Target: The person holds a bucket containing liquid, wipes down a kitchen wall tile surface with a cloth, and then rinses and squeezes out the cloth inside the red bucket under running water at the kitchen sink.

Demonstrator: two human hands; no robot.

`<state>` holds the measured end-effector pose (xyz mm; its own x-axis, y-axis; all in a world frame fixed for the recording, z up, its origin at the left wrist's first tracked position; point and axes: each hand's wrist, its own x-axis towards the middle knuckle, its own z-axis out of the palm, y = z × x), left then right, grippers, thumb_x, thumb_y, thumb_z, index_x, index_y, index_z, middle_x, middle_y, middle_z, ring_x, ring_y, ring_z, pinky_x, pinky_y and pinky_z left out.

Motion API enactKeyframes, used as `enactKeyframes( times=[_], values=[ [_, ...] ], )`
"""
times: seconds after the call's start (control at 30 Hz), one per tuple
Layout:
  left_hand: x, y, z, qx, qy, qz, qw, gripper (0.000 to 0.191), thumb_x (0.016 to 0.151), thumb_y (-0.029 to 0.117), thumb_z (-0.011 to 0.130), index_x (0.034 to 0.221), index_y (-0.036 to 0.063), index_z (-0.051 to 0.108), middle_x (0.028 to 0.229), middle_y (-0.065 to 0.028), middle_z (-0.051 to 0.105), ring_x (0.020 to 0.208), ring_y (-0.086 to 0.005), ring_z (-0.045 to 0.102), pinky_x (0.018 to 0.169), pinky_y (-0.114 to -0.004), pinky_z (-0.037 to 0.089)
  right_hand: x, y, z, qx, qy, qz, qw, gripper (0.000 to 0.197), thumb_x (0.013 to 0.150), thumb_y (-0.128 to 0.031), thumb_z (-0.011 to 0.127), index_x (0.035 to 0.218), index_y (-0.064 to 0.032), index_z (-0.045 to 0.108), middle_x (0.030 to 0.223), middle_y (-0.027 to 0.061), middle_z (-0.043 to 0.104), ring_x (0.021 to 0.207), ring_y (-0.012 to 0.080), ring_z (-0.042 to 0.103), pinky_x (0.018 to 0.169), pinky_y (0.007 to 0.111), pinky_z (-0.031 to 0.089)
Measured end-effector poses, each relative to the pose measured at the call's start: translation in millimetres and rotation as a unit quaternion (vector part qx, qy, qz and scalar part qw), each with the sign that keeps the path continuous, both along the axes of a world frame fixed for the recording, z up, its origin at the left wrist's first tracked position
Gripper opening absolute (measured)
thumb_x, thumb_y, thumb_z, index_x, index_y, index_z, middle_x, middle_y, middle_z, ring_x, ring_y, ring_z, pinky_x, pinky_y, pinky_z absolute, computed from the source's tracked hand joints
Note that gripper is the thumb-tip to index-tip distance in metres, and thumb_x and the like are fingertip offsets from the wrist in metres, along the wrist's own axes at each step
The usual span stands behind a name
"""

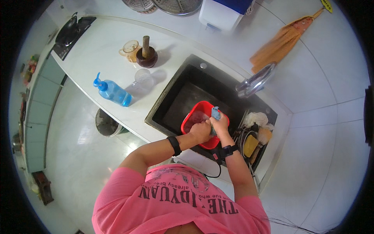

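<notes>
Over a red plastic basin (187, 121) of sudsy water, both hands are at work on a wet grey-blue cloth (215, 113). My right hand (221, 124) is closed around it, and a bunched end sticks out above the thumb. My left hand (201, 131) presses against it from the left with curled fingers, gripping the lower part. Between the hands most of the cloth is hidden. The basin sits inside a dark sink (181, 101), towards its near right side. A chrome faucet (255, 80) rises behind the sink.
Right of the basin, a rack (242, 140) holds a yellow sponge (250, 145) and a white mesh scrubber (255, 120). On the left counter stand a blue pump bottle (115, 93), a clear glass mug (143, 78), a mortar with pestle (147, 57) and an amber cup (130, 50). An orange towel (280, 42) hangs behind.
</notes>
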<state>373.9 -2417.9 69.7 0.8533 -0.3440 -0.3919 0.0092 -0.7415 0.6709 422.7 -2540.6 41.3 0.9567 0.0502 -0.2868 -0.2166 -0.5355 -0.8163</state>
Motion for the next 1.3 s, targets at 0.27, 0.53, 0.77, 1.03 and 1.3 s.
enactKeyframes(
  times=[0.27, 0.53, 0.77, 1.03, 1.3],
  values=[
    [21, 19, -7, 0.080, -0.216, -0.095, 0.968, 0.060, 0.066, 0.035, 0.071, 0.106, 0.0006, 0.042, 0.104, -0.0195, 0.053, 0.088, -0.0344, 0.058, 0.074, -0.039, 0.048, -20, -16, 37, 0.461, 0.337, -0.128, 0.811, 0.038, 0.080, -0.025, 0.062, 0.111, -0.0098, 0.048, 0.104, 0.0051, 0.054, 0.099, 0.0205, 0.052, 0.081, 0.037, 0.045],
    [20, 24, -16, -0.525, 0.212, 0.316, 0.761, 0.060, 0.073, 0.049, 0.064, 0.113, 0.0084, 0.047, 0.114, -0.0101, 0.051, 0.107, -0.0250, 0.048, 0.089, -0.037, 0.040, -43, -24, 51, 0.082, -0.287, 0.094, 0.950, 0.039, 0.066, -0.009, 0.070, 0.101, -0.0073, 0.052, 0.109, 0.0134, 0.051, 0.101, 0.0285, 0.051, 0.086, 0.037, 0.041],
    [11, -3, 31, -0.682, 0.252, 0.356, 0.587, 0.034, 0.076, 0.018, 0.065, 0.104, 0.0076, 0.050, 0.094, -0.0061, 0.059, 0.088, -0.0179, 0.057, 0.079, -0.033, 0.046, -61, -14, 77, 0.282, -0.228, 0.018, 0.932, 0.038, 0.066, -0.005, 0.069, 0.098, -0.0039, 0.050, 0.114, 0.0122, 0.049, 0.103, 0.0288, 0.049, 0.090, 0.041, 0.039],
    [8, -4, 62, -0.353, -0.322, 0.093, 0.874, 0.043, 0.063, 0.005, 0.065, 0.104, 0.0036, 0.054, 0.093, -0.0113, 0.059, 0.090, -0.0277, 0.057, 0.084, -0.037, 0.044, -39, -18, 32, 0.649, 0.161, -0.130, 0.732, 0.029, 0.089, -0.030, 0.043, 0.101, -0.0065, 0.054, 0.098, 0.0078, 0.059, 0.091, 0.0206, 0.058, 0.082, 0.034, 0.047],
    [19, 0, 38, -0.343, -0.419, -0.260, 0.800, 0.035, 0.060, 0.007, 0.060, 0.094, 0.0079, 0.056, 0.090, -0.0120, 0.052, 0.086, -0.0319, 0.052, 0.074, -0.042, 0.042, 6, -15, 81, 0.354, 0.376, -0.044, 0.855, 0.015, 0.074, -0.018, 0.065, 0.084, -0.0089, 0.058, 0.084, 0.0042, 0.060, 0.081, 0.0164, 0.059, 0.072, 0.029, 0.047]
  ],
)
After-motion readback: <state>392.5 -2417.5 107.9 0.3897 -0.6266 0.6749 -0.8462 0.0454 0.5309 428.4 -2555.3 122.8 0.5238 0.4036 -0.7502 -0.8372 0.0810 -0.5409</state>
